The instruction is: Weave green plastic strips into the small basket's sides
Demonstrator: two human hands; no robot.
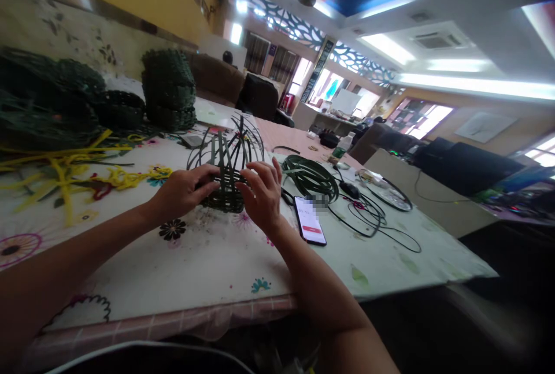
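Observation:
A small, partly woven dark green basket [225, 197] stands on the flowered tablecloth, with loose strips rising and arching from its top. My left hand [184, 192] is closed at the basket's left side, thumb and forefinger pinching the weave. On the opposite side my right hand [263, 193] has its thumb and curled fingers at the weave, with the little finger raised. The basket's far side is hidden behind the upright strips and my fingers.
Right of the basket lie a coil of green strip [310, 176], a lit phone [310, 221], a mouse [349, 190] and tangled black cables [368, 223]. Yellow strips [63, 180] and finished dark green baskets [169, 88] are at the left. A bottle [343, 145] stands farther back.

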